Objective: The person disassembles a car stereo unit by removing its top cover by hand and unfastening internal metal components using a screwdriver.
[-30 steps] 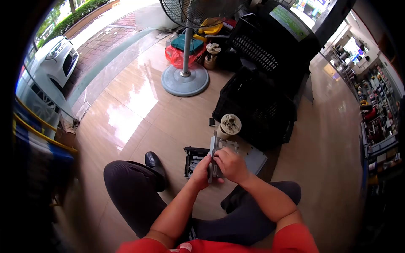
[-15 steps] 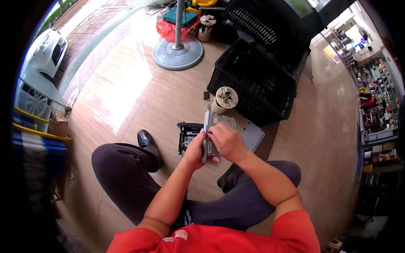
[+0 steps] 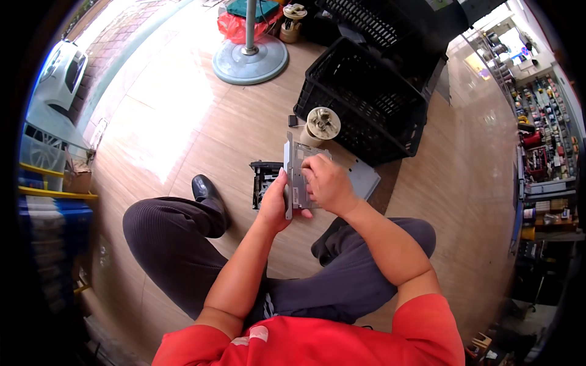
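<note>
My left hand (image 3: 274, 204) is wrapped round the near left edge of a grey metal plate assembly (image 3: 298, 174), which is held up on edge above the floor. My right hand (image 3: 328, 184) is at the plate's right face with its fingers pinched together; whatever lies between them is too small to make out. Behind my left hand a black device chassis (image 3: 262, 182) lies on the floor. To the right, a flat grey panel (image 3: 364, 177) lies partly behind my right hand.
Beyond the plate stand a cream cylindrical part (image 3: 322, 124) and a small black piece (image 3: 292, 121). A black crate (image 3: 366, 104) is at the back right. A fan base (image 3: 250, 60) stands farther off. My shoe (image 3: 204, 188) is at the left.
The view has tilted down, so the floor objects sit higher in the frame. Both hands still hold their places at the plate; my right hand's fingers have shifted slightly on its face.
</note>
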Motion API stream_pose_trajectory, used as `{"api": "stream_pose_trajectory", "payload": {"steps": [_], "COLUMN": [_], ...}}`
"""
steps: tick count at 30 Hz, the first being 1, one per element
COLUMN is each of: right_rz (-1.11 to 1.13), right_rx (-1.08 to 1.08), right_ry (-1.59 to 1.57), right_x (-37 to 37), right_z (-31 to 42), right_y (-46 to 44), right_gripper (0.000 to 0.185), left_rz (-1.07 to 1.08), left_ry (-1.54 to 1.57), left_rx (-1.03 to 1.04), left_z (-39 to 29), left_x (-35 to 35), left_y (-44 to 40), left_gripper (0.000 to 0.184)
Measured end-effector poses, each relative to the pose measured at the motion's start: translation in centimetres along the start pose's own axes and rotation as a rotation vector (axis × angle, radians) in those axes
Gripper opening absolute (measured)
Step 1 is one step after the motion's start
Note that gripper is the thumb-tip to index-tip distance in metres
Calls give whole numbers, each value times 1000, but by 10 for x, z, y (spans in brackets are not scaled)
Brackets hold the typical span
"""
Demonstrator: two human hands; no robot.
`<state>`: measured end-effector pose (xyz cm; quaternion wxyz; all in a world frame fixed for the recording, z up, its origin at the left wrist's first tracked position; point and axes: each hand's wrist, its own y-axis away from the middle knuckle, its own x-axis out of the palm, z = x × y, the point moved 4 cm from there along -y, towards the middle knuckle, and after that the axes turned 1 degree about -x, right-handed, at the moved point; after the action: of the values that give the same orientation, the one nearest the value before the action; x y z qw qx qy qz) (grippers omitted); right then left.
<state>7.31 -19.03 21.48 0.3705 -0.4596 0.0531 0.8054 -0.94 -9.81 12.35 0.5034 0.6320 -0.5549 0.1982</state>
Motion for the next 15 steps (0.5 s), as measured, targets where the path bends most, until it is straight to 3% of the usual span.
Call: {"api": "stream_pose_trajectory", "payload": {"steps": [5,7,10,12,15], "right_rz": [-143,-186,-197,-166,-223], "right_rx": [207,413,512,739,757], "right_ry": [-103,-122,-31,16,64], "right_x": [-8,-6,18,38,53], "right_z": [-53,-99,-187,-242,-269], "right_y": [-18,-22,-10,8,11], "right_gripper": [9,14,18,20,22], "left_rz": [23,47,65,64,64], "left_ry": [63,143,174,168,190], "left_rx": [77,176,212,219,221], "left_z": [1,-3,-2,-5,-7], "left_x": [-9,-10,-18,-21,-21], "left_y": [-4,-3,-4,-5,-2], "left_gripper": [67,66,60,58,54]}}
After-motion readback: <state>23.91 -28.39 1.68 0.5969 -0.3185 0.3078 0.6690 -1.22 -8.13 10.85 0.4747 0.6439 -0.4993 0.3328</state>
